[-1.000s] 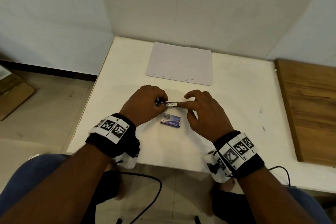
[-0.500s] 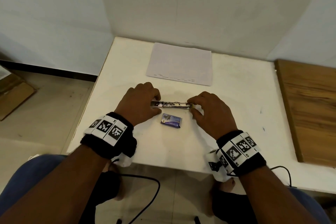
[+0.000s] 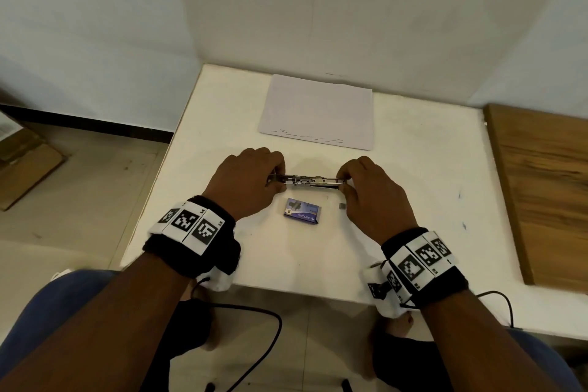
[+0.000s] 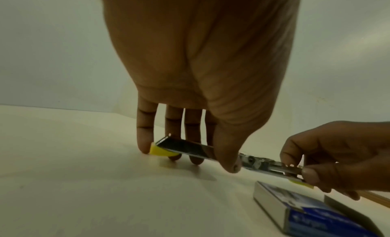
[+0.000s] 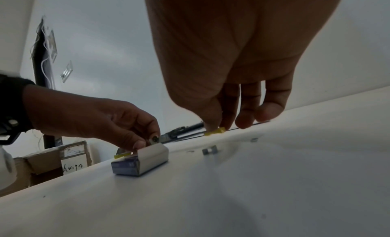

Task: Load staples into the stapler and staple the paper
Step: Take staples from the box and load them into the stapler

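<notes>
A small metal stapler [image 3: 308, 183] with yellow plastic ends lies unfolded lengthwise on the white table [image 3: 413, 200]. My left hand [image 3: 275, 181] grips its left half between thumb and fingers [image 4: 190, 148]. My right hand [image 3: 343, 183] pinches the right end by its yellow tip [image 5: 215, 130]. A blue staple box [image 3: 302, 212] lies just in front of the stapler. A short bit of staple strip [image 3: 342, 205] sits by my right thumb. The sheet of paper [image 3: 318, 111] lies flat farther back.
A wooden board [image 3: 541, 194] covers the table's right side. Cardboard boxes [image 3: 25, 169] stand on the floor to the left. A white wall [image 3: 318, 25] rises right behind the table. Black cables [image 3: 254, 321] hang below the front edge.
My hands have moved apart and the stapler between them has unfolded to its full length. The bit of staple strip now shows by my right hand.
</notes>
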